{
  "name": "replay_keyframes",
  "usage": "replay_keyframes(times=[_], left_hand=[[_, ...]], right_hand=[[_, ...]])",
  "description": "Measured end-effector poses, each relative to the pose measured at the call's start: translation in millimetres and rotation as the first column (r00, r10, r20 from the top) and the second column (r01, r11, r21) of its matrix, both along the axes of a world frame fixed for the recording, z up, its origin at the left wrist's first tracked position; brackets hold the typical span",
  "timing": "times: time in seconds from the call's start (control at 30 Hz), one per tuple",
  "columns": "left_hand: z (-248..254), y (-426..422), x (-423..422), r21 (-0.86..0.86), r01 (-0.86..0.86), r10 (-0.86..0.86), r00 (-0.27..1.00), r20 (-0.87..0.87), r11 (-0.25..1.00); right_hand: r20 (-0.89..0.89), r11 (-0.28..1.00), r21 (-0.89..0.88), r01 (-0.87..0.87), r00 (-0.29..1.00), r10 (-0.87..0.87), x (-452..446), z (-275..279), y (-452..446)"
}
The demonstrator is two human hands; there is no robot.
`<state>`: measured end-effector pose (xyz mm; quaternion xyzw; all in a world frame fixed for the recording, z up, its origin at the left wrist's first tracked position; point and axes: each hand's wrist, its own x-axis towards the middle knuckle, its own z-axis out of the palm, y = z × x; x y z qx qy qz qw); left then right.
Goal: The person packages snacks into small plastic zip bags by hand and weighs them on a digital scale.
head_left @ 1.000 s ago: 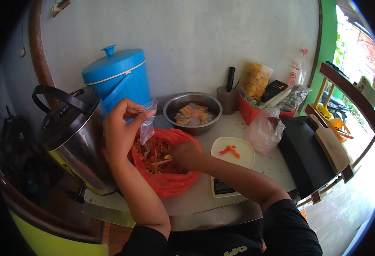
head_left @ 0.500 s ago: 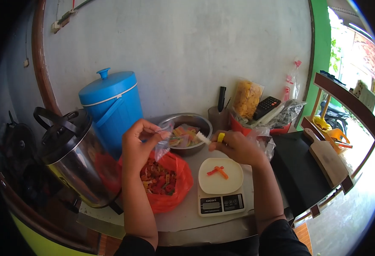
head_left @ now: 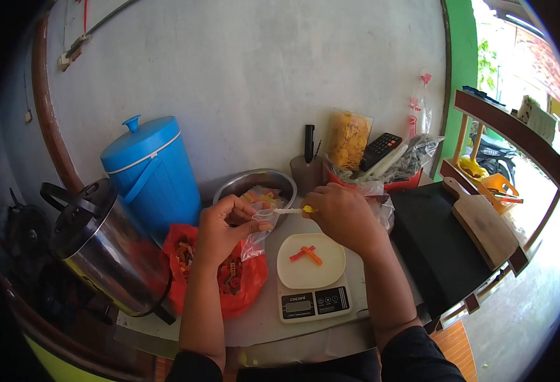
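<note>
My left hand (head_left: 229,228) pinches a small clear plastic bag (head_left: 254,243) by its mouth, above the red bag (head_left: 245,290) of coloured pieces. My right hand (head_left: 347,216) grips a whitish and yellow strip (head_left: 293,211), whose pale end is at the mouth of the clear bag. Below my right hand stands a kitchen scale (head_left: 315,305); two crossed pieces (head_left: 307,254), one red and one orange, lie on its cream plate (head_left: 310,277). Behind my hands, a metal bowl (head_left: 229,184) holds small filled packets.
On the left stand a steel pot (head_left: 111,254) with a black lid and a blue cooler (head_left: 165,184). A red basket (head_left: 407,183) with a calculator (head_left: 380,151) is at the back right. A wooden board (head_left: 483,219) lies on a black surface at right.
My right hand has left the red bag with the strip and come up to the clear bag in my left hand. The view has shifted, so the scale shows fully.
</note>
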<state>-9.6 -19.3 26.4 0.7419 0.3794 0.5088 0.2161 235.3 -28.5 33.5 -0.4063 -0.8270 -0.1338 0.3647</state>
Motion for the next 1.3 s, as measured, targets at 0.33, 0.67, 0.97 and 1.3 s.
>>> replay_keyframes(times=[0.33, 0.67, 0.97, 1.3], left_hand=[[0.1, -11.1, 16.7, -0.019, -0.028, 0.024, 0.984, -0.174, 0.999], [-5.3, -4.8, 10.9, -0.088, 0.036, -0.053, 0.978, -0.203, 0.996], [-4.1, -0.9, 3.1, -0.035, 0.107, -0.109, 0.992, -0.061, 0.994], [-6.2, 4.8, -4.6, -0.097, 0.279, -0.262, 0.953, 0.155, 0.956]], right_hand=[[0.100, 0.986, 0.154, 0.065, 0.992, -0.081, -19.3, -4.1, -8.0], [0.145, 0.995, 0.094, 0.033, 0.988, -0.047, -25.7, -18.1, 1.3], [-0.146, 0.990, 0.012, -0.142, 0.979, 0.142, -19.9, 14.6, -16.6], [-0.234, 0.918, -0.235, -0.320, 0.935, 0.266, -8.1, 14.1, -10.0]])
